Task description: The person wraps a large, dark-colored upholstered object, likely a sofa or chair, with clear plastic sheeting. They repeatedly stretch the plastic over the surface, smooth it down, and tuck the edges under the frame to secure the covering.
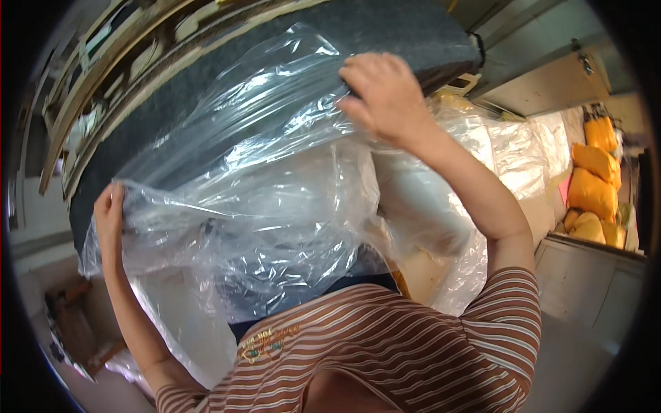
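Observation:
A large clear plastic sheet [275, 193] stretches in shiny creases between my two hands. It drapes from a dark grey cloth-like surface [420, 34] down over my front. At the left, my left hand [108, 210] pinches the sheet near the edge of the grey surface. My right hand [385, 96] lies farther away, over the grey surface, with its fingers curled on the sheet's gathered upper part. The plastic between the hands is pulled into long folds. Its lower part hangs loose and crumpled against my striped shirt.
Wooden slats and rails [103, 89] run behind the grey surface at the far left. More clear plastic [530, 148] is spread out at the right. Beyond it, several orange bundles [593, 182] are stacked. A brown open box [76, 316] stands at the lower left.

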Demonstrator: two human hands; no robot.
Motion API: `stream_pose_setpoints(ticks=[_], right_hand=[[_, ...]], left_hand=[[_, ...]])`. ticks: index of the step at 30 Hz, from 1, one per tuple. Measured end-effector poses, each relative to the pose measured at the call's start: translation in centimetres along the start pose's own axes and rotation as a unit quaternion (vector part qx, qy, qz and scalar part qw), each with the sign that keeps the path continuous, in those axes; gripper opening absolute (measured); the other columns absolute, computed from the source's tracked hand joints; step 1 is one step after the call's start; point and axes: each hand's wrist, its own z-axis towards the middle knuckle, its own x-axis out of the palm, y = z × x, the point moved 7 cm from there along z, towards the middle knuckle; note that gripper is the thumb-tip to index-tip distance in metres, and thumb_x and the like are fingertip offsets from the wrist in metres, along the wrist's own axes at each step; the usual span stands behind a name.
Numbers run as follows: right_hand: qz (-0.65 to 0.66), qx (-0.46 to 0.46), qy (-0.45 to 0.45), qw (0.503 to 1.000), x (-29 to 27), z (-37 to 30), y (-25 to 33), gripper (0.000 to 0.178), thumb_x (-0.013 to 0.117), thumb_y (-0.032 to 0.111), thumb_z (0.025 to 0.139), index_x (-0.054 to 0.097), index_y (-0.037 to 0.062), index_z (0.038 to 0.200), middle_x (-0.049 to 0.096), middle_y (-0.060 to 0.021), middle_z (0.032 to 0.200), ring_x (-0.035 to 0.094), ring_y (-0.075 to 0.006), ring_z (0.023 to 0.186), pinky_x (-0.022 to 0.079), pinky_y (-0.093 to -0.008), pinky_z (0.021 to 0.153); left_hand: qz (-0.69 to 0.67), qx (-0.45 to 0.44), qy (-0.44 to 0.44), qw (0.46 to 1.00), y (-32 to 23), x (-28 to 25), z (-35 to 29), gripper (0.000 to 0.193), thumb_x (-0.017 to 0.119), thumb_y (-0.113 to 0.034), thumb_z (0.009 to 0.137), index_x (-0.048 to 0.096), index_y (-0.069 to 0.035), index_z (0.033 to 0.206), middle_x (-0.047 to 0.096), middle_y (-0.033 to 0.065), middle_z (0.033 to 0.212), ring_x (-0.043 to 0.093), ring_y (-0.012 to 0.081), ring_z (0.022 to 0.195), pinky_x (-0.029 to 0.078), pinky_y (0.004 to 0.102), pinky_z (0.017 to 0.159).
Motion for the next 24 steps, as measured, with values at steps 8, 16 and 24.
stream_pose_setpoints(ticks=[8,16,24], right_hand=[[-0.049,0.109,0.010,0.993,1.0,1.6,-1.6,0.033,0.063,0.042,0.085,0.066,0.0163,0.106,0.060,-0.0088,0.092,0.056,-0.0277,0.086,0.041,-0.0377,0.074],[0.299,0.193,0.016,0.934,-7.1,-7.3,6.7,0.037,0.073,0.025,0.077,0.060,0.0075,0.107,0.057,-0.0078,0.098,0.054,-0.0254,0.087,0.044,-0.0371,0.076],[0.166,0.114,0.052,0.978,-4.4,-13.4,17.8,0.056,0.077,0.019,0.069,0.049,0.0085,0.116,0.050,-0.0115,0.108,0.049,-0.0295,0.099,0.042,-0.0376,0.083]], left_hand=[[0.099,0.041,-0.129,0.986,-2.4,3.7,4.2,0.037,0.057,-0.037,0.093,0.057,-0.002,0.084,0.048,0.0008,0.066,0.042,0.0095,0.065,0.039,0.0263,0.063],[0.139,0.032,-0.164,0.976,-0.3,2.0,5.5,0.050,0.054,-0.057,0.087,0.068,-0.012,0.102,0.065,0.0096,0.079,0.059,0.0205,0.077,0.044,0.0303,0.076],[0.148,0.023,-0.135,0.979,0.2,2.1,5.6,0.055,0.053,-0.061,0.085,0.068,-0.013,0.107,0.069,0.0108,0.092,0.063,0.0249,0.090,0.045,0.0315,0.083]])
